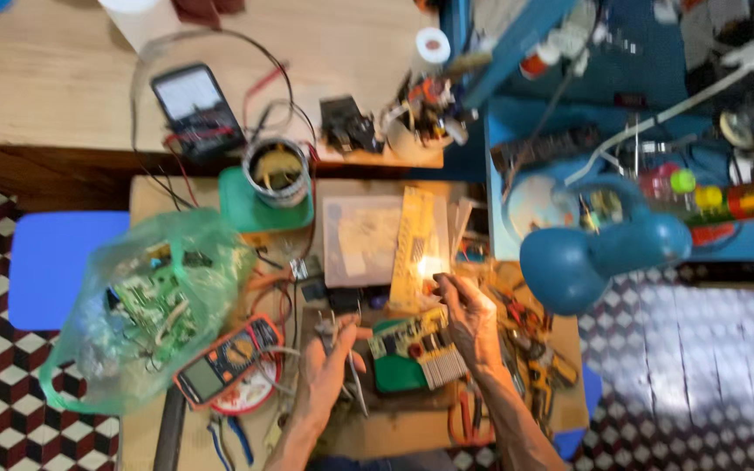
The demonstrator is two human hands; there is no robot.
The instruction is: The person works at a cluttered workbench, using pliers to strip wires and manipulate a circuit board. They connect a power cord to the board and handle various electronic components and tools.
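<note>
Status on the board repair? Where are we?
Done: workspace looks set up, orange multimeter out beside the work. In hand: left hand holds a thin metal tool; right hand fingers the green circuit board. Left: boards in the green plastic bag look untouched.

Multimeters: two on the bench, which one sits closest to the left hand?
The orange-cased multimeter, lying tilted just beside the left hand and below the green plastic bag. The other, the black multimeter, lies far up on the wooden table.
</note>
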